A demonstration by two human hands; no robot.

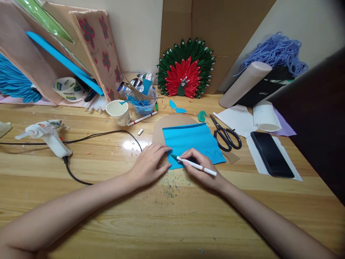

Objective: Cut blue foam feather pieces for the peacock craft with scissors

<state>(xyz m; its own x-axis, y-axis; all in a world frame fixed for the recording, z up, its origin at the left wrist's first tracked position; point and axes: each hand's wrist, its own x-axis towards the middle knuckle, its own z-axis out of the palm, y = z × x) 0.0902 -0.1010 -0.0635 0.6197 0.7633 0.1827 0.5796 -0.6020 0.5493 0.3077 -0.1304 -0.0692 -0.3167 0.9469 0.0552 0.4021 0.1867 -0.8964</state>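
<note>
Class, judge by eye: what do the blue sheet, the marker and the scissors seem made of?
Blue sheet: matte, evenly coloured, perhaps felt or craft paper. Marker: probably plastic, with a smooth white barrel. Scissors: likely metal blades, dark and slim; smooth black handles, possibly plastic-coated.

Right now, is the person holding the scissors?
No, the scissors lie on the table, while the right hand holds a marker and the left hand touches the blue sheet.

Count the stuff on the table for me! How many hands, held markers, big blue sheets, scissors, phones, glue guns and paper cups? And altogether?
Hands: 2 (left hand, right hand)
Held marker: 1
Big blue sheet: 1
Scissors: 1 pair
Phone: 1
Glue gun: 1
Paper cup: 1
Total: 8
</note>
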